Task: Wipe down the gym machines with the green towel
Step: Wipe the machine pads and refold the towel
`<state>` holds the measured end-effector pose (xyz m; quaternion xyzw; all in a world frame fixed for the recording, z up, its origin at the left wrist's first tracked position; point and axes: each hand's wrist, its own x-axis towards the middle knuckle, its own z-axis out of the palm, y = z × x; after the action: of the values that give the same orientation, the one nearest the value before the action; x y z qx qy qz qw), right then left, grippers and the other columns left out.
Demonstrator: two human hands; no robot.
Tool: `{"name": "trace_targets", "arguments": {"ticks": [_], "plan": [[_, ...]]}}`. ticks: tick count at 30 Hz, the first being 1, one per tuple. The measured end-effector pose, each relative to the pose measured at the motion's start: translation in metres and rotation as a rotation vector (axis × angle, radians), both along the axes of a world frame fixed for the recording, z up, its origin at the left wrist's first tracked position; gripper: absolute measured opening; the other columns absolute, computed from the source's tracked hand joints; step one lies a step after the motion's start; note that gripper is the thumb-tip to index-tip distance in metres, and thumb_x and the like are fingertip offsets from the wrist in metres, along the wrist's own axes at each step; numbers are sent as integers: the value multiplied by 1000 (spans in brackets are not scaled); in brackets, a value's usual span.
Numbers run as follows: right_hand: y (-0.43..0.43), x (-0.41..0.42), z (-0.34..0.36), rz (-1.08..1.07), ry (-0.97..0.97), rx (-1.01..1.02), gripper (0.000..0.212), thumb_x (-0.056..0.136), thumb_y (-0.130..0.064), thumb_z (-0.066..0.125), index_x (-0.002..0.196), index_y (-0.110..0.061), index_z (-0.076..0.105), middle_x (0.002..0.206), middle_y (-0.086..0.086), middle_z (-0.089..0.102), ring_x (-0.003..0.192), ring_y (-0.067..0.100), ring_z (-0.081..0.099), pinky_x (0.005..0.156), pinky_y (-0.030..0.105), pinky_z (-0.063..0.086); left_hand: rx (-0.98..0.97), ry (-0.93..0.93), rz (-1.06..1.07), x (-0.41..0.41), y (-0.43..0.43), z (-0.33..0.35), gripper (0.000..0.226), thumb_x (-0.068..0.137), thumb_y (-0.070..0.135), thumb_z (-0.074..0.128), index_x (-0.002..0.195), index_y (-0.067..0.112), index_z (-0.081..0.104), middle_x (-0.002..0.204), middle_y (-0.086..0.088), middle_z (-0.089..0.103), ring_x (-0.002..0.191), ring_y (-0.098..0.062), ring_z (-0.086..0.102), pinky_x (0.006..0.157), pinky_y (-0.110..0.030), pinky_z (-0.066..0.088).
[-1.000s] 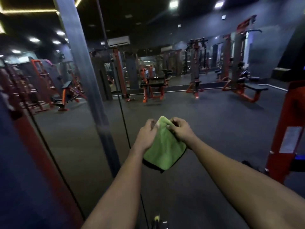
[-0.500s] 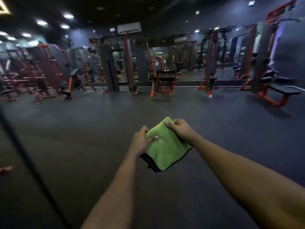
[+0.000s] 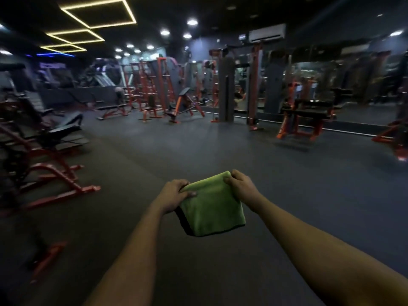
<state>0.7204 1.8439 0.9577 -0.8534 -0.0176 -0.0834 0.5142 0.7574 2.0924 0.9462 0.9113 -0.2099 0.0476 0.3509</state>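
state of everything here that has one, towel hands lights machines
green towel, folded, hanging in the air between both hands
left hand, pinches the towel's upper left corner
right hand, pinches the towel's upper right corner
gym machines, standing apart from the towel, none being wiped
ceiling lights, on

One wide head-worn camera looks forward and slightly down, the towel close in front, the floor and machines stretching beyond.
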Motion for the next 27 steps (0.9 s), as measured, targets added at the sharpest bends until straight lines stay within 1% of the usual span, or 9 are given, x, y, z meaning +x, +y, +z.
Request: {"name": "trace_targets", "arguments": {"ticks": [3, 6, 7, 10, 13, 16, 19, 23, 27], "plan": [[19, 93, -6, 63, -3, 20, 22, 104, -25, 51, 95, -5, 55, 90, 4, 54, 82, 18, 50, 72, 36, 40, -64, 12, 67, 73, 24, 0, 31, 73, 45, 73, 84, 15, 72, 78, -2, 69, 72, -9, 58, 63, -22, 42], [42, 178, -1, 133, -14, 6, 21, 107, -27, 47, 103, -9, 56, 98, 5, 57, 88, 20, 53, 74, 35, 41, -119, 39, 134, 140, 48, 6, 27, 83, 28, 80, 94, 4, 73, 90, -16, 73, 80, -12, 62, 67, -26, 45], [50, 204, 2, 140, -27, 2, 22, 108, -28, 46, 106, -8, 56, 101, 6, 58, 90, 20, 54, 73, 34, 40, -134, 35, 160, 162, 56, 8, 30, 81, 29, 80, 94, 3, 72, 91, -16, 73, 80, -12, 62, 68, -26, 46], [68, 291, 8, 164, -54, -5, 26, 109, -27, 43, 109, -3, 53, 105, 13, 58, 92, 24, 53, 71, 33, 39, -130, -21, 227, 233, 73, 17, 34, 75, 41, 73, 90, 11, 71, 85, -8, 72, 75, -9, 61, 69, -28, 46], [82, 367, 5, 174, -61, 9, 29, 110, -27, 41, 111, -1, 51, 101, 15, 57, 89, 25, 52, 73, 35, 38, -115, -50, 276, 300, 84, 19, 21, 83, 32, 79, 90, 14, 71, 84, -3, 72, 76, -11, 62, 69, -28, 47], [94, 456, -6, 198, -61, 17, 28, 110, -28, 41, 106, -2, 50, 94, 10, 53, 81, 21, 48, 68, 35, 36, -108, -64, 316, 381, 93, 10, 17, 86, 28, 78, 90, 13, 70, 85, -5, 71, 75, -11, 60, 69, -28, 46], [105, 543, -12, 231, -83, 12, 25, 110, -28, 41, 91, -12, 44, 83, 3, 47, 71, 14, 42, 62, 35, 33, -95, -63, 346, 460, 103, 4, 15, 89, 23, 75, 91, 9, 70, 84, -9, 71, 73, -11, 58, 67, -28, 45], [122, 674, -10, 295, -87, 40, 32, 110, -27, 42, 79, -20, 35, 79, 1, 45, 69, 14, 40, 58, 32, 31, -93, -57, 409, 573, 115, 9, 14, 92, 20, 72, 93, 6, 68, 84, -6, 68, 73, -10, 57, 67, -27, 43], [153, 800, 8, 374, -97, 34, 30, 110, -27, 42, 82, -18, 38, 81, 1, 46, 71, 14, 42, 59, 30, 33, -101, -79, 501, 678, 134, 28, 15, 92, 16, 71, 95, 2, 68, 82, -5, 65, 70, -8, 55, 58, -10, 39]]}}
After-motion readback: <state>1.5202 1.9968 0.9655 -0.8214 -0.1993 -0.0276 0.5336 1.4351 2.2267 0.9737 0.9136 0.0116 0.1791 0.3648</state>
